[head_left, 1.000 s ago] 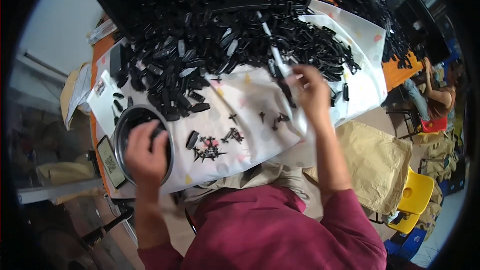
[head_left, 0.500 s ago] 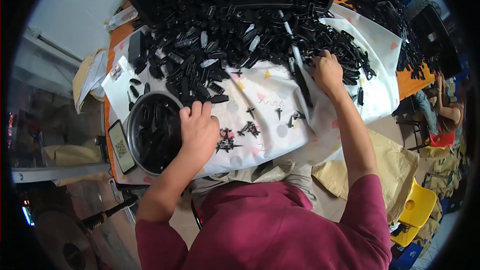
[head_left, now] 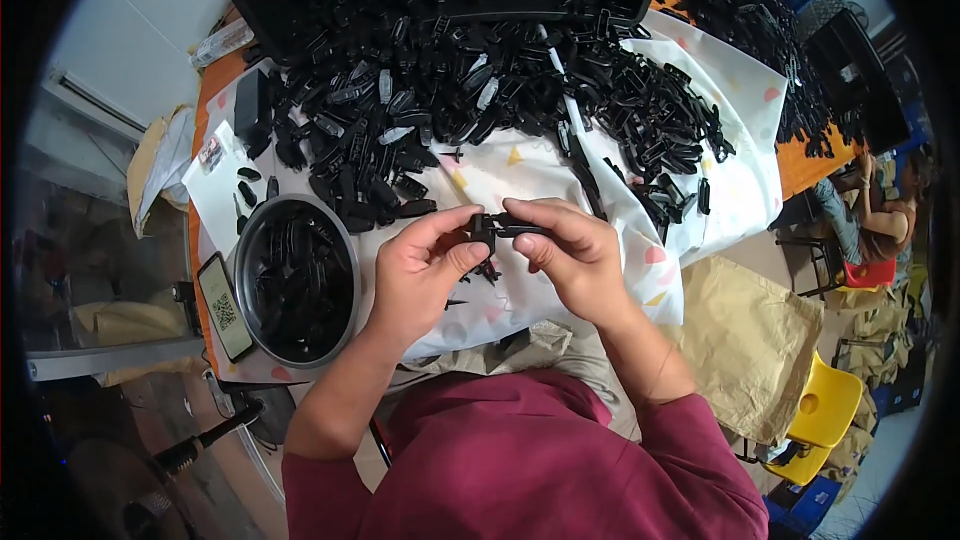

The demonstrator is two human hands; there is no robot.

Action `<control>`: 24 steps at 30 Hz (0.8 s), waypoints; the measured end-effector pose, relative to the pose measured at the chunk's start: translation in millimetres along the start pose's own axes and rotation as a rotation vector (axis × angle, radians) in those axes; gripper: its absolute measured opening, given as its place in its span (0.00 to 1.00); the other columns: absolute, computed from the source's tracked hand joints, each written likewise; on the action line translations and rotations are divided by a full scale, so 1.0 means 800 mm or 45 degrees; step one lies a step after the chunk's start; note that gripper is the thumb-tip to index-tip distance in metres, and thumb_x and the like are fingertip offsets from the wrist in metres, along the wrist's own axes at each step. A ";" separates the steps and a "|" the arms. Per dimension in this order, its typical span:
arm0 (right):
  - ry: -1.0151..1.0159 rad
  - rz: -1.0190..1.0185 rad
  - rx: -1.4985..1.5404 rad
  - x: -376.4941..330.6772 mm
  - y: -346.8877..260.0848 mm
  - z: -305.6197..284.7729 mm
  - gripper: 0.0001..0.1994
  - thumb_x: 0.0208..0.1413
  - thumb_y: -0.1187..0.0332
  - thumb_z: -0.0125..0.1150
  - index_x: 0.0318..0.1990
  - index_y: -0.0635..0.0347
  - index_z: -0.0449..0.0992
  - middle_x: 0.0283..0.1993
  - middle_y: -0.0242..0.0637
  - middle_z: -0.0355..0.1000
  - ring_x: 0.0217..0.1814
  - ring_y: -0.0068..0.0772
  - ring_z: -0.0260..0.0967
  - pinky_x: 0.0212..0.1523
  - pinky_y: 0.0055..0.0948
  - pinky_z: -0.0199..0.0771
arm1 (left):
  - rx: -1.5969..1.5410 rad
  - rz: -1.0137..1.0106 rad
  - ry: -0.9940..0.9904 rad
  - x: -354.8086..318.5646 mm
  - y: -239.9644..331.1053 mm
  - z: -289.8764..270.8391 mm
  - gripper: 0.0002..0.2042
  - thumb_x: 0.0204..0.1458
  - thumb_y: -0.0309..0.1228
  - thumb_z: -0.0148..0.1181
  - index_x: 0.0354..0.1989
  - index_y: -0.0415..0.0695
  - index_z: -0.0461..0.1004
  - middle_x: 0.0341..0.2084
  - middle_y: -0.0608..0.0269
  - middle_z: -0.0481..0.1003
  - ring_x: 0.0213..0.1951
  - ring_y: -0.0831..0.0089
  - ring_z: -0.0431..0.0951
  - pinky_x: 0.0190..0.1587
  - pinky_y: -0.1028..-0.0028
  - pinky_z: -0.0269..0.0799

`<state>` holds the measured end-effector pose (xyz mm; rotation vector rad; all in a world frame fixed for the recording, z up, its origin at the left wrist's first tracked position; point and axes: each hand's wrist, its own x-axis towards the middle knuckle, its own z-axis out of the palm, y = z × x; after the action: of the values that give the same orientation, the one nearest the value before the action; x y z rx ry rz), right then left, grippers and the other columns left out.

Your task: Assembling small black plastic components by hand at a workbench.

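Note:
My left hand (head_left: 422, 270) and my right hand (head_left: 582, 262) meet in front of me over the near part of the cloth. Between the left thumb and index finger is a short black plastic part (head_left: 483, 230). The right fingertips pinch a slim black plastic piece (head_left: 522, 229), whose end touches the part in the left hand. Whether the two are joined I cannot tell. Beneath the hands, small dark pieces (head_left: 487, 272) lie on the cloth, mostly hidden. Beside my left forearm stands a round metal bowl (head_left: 352, 325) with black parts in it.
A large heap of black plastic parts (head_left: 440, 70) covers the table's far side before a black bin (head_left: 540, 10). The patterned white cloth (head_left: 735, 210) hangs over the front edge. A phone (head_left: 225, 308) lies left of the bowl. Another person (head_left: 885, 205) sits far right, beyond a yellow chair (head_left: 828, 405).
My left hand has come from beside the bowl and my right hand from the heap. They now meet in the middle, with black plastic pieces in the fingers.

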<state>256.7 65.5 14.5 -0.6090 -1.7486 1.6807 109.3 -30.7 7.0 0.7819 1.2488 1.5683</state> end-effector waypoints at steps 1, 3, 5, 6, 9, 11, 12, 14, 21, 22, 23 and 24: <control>-0.006 -0.001 -0.002 0.001 0.001 0.001 0.14 0.49 0.78 0.56 0.45 0.65 0.72 0.37 0.37 0.71 0.36 0.23 0.68 0.30 0.19 0.69 | 0.051 0.051 -0.006 -0.001 -0.001 0.000 0.15 0.48 0.21 0.57 0.45 0.34 0.68 0.31 0.64 0.73 0.31 0.80 0.72 0.34 0.81 0.69; 0.097 -0.436 -0.486 0.004 0.005 0.002 0.13 0.45 0.80 0.58 0.42 0.65 0.74 0.34 0.38 0.71 0.33 0.26 0.68 0.29 0.20 0.69 | 0.098 0.117 0.029 -0.002 -0.003 0.000 0.14 0.46 0.22 0.58 0.43 0.34 0.70 0.30 0.63 0.73 0.29 0.80 0.72 0.33 0.80 0.70; 0.047 -0.450 -0.548 0.001 0.000 0.000 0.14 0.44 0.82 0.58 0.41 0.65 0.74 0.33 0.39 0.71 0.32 0.28 0.68 0.29 0.21 0.68 | 0.466 0.279 0.004 -0.002 0.007 -0.006 0.13 0.45 0.23 0.59 0.42 0.35 0.71 0.30 0.63 0.73 0.29 0.80 0.72 0.32 0.80 0.70; -0.001 -0.464 -0.606 0.000 -0.002 -0.003 0.14 0.42 0.83 0.59 0.40 0.65 0.74 0.33 0.40 0.71 0.30 0.29 0.68 0.29 0.22 0.68 | 0.837 0.440 -0.022 -0.001 0.012 -0.008 0.13 0.44 0.23 0.60 0.40 0.35 0.72 0.29 0.62 0.73 0.29 0.80 0.72 0.32 0.80 0.69; -0.035 -0.579 -0.745 -0.008 0.006 -0.005 0.16 0.39 0.83 0.60 0.40 0.65 0.74 0.32 0.40 0.70 0.29 0.34 0.68 0.28 0.25 0.68 | 0.774 0.360 -0.051 -0.005 0.007 -0.008 0.14 0.43 0.24 0.61 0.40 0.36 0.72 0.29 0.63 0.73 0.29 0.80 0.72 0.32 0.80 0.69; -0.008 -0.634 -0.888 -0.011 0.005 0.001 0.18 0.37 0.83 0.60 0.41 0.64 0.73 0.31 0.41 0.70 0.28 0.38 0.66 0.27 0.28 0.67 | 0.032 -0.029 -0.034 -0.009 -0.017 -0.006 0.14 0.48 0.24 0.57 0.44 0.35 0.70 0.32 0.66 0.73 0.30 0.81 0.70 0.34 0.81 0.68; -0.014 -0.638 -0.884 -0.013 0.007 0.008 0.18 0.37 0.83 0.60 0.41 0.64 0.73 0.31 0.41 0.70 0.28 0.38 0.66 0.27 0.28 0.67 | 0.033 -0.025 -0.028 -0.012 -0.030 -0.001 0.14 0.48 0.24 0.57 0.44 0.35 0.70 0.32 0.66 0.73 0.30 0.81 0.70 0.34 0.81 0.68; 0.169 -0.654 -0.992 -0.015 0.014 0.019 0.19 0.37 0.82 0.60 0.42 0.63 0.73 0.32 0.41 0.69 0.28 0.38 0.66 0.27 0.29 0.66 | -0.413 -0.102 0.112 -0.011 -0.047 0.011 0.15 0.50 0.26 0.55 0.47 0.36 0.68 0.35 0.66 0.73 0.33 0.82 0.70 0.38 0.81 0.67; 0.237 0.024 -0.327 -0.038 0.023 0.023 0.11 0.49 0.76 0.58 0.41 0.67 0.71 0.32 0.37 0.70 0.30 0.24 0.67 0.27 0.21 0.68 | -0.483 -0.142 0.078 -0.006 -0.041 0.021 0.14 0.51 0.28 0.54 0.45 0.36 0.69 0.38 0.61 0.73 0.39 0.76 0.71 0.44 0.77 0.67; 0.256 0.283 -0.072 -0.040 0.028 0.020 0.09 0.50 0.75 0.57 0.39 0.69 0.71 0.31 0.37 0.71 0.29 0.22 0.67 0.26 0.19 0.68 | -0.491 -0.149 0.026 -0.004 -0.041 0.022 0.13 0.52 0.28 0.54 0.45 0.36 0.69 0.38 0.60 0.73 0.40 0.75 0.71 0.44 0.76 0.67; 0.269 0.184 -0.115 -0.039 0.035 0.018 0.09 0.50 0.74 0.57 0.36 0.71 0.71 0.29 0.37 0.71 0.27 0.21 0.66 0.26 0.19 0.68 | -0.539 -0.203 0.023 -0.001 -0.041 0.022 0.12 0.53 0.29 0.52 0.44 0.36 0.69 0.37 0.60 0.73 0.39 0.74 0.72 0.43 0.77 0.68; 0.272 0.185 -0.111 -0.037 0.036 0.017 0.09 0.50 0.74 0.57 0.36 0.71 0.71 0.29 0.37 0.71 0.27 0.21 0.66 0.26 0.19 0.68 | -0.535 -0.206 0.023 0.003 -0.042 0.021 0.12 0.53 0.29 0.52 0.44 0.36 0.69 0.37 0.60 0.73 0.39 0.74 0.72 0.43 0.77 0.68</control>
<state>264.5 37.4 -17.4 -0.9401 -1.6636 1.5756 132.6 -21.6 -21.0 0.3890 0.9225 1.6300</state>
